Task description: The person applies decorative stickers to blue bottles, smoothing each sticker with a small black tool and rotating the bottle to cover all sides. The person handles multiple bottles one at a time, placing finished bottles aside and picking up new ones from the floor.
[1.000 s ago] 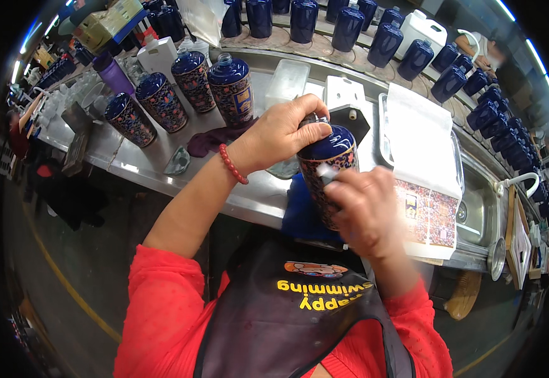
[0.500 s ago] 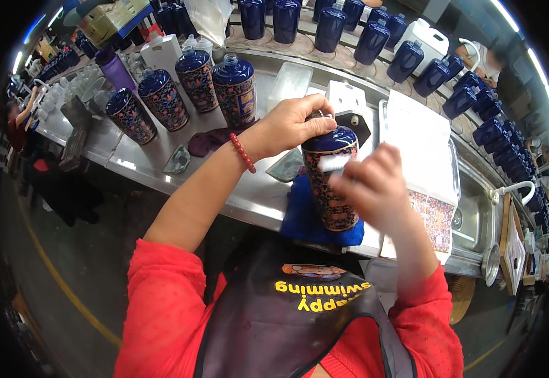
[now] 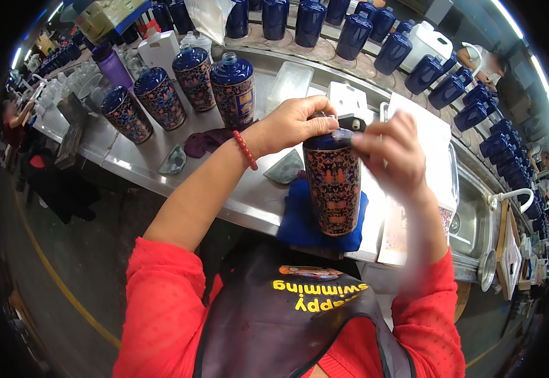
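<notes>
A dark blue bottle (image 3: 334, 189) with a patterned band in orange and gold stands upright on a folded blue cloth (image 3: 293, 220) at the steel counter's front edge. My left hand (image 3: 296, 126), a red bead bracelet on its wrist, is closed around the bottle's neck and hides its top. My right hand (image 3: 394, 148), smeared by motion, is closed at the bottle's right shoulder. Between its fingers is a small pale flat piece (image 3: 344, 135), blurred against the blue glaze. Several similarly patterned bottles (image 3: 233, 94) stand to the left.
Plain blue bottles (image 3: 356, 34) line a curved conveyor behind. White sheets (image 3: 416, 138) and a patterned sheet (image 3: 395, 236) lie at right, beside a sink (image 3: 473, 217). A purple cloth (image 3: 208, 143), stone-like wedges (image 3: 281, 169) and a clear tray (image 3: 290, 82) rest on the counter (image 3: 192, 176).
My right hand has moved up from the bottle's patterned side to its shoulder, with the pale piece. The bottle has turned a little, showing another part of its pattern. My left hand keeps its hold.
</notes>
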### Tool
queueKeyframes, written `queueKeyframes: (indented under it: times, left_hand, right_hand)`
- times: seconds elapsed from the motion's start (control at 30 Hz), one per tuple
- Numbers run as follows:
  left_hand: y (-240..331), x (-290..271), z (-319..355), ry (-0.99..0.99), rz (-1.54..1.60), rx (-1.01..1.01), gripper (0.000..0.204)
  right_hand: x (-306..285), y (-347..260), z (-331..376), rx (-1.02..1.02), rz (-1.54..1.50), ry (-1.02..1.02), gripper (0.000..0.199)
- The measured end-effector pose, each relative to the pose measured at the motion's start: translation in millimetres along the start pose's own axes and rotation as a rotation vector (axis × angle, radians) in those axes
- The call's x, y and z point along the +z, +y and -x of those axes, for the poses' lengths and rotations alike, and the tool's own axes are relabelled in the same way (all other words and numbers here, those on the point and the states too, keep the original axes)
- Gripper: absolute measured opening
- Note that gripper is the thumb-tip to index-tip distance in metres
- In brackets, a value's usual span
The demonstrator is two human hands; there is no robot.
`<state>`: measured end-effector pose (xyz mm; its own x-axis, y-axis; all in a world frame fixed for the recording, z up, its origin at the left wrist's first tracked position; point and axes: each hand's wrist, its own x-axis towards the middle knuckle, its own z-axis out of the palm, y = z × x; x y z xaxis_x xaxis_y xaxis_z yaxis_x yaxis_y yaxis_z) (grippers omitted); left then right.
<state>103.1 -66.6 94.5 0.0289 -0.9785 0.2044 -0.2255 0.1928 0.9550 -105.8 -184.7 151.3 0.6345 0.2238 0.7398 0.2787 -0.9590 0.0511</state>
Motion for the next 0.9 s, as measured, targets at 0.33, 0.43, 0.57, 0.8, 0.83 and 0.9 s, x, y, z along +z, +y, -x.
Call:
queueKeyframes:
  times: [0.33, 0.43, 0.57, 0.8, 0.83, 0.9]
  left_hand:
    - [-16.7, 6.3, -21.8, 0.035, 0.192, -0.083, 0.024]
    - [-17.9, 8.2, -23.7, 0.039, 0.261, -0.081, 0.025]
    - [-18.1, 8.2, -24.2, 0.042, 0.246, -0.092, 0.024]
    - [-19.7, 7.8, -24.2, 0.043, 0.246, -0.094, 0.024]
    - [-19.6, 7.8, -24.6, 0.041, 0.239, -0.093, 0.024]
    - [-19.3, 8.4, -25.3, 0.035, 0.233, -0.090, 0.024]
  right_hand:
    - [1.4, -22.7, 50.8, 0.250, -0.089, -0.101, 0.034]
    - [3.7, -13.0, 37.5, 0.058, 0.035, -0.102, 0.033]
    - [6.9, -10.1, 28.1, 0.085, 0.158, -0.126, 0.027]
    - [8.7, -15.0, 41.2, 0.013, 0.167, -0.077, 0.025]
    - [11.0, -12.6, 40.9, 0.057, 0.156, -0.086, 0.025]
    - [14.1, -10.9, 39.6, 0.104, 0.146, -0.102, 0.025]
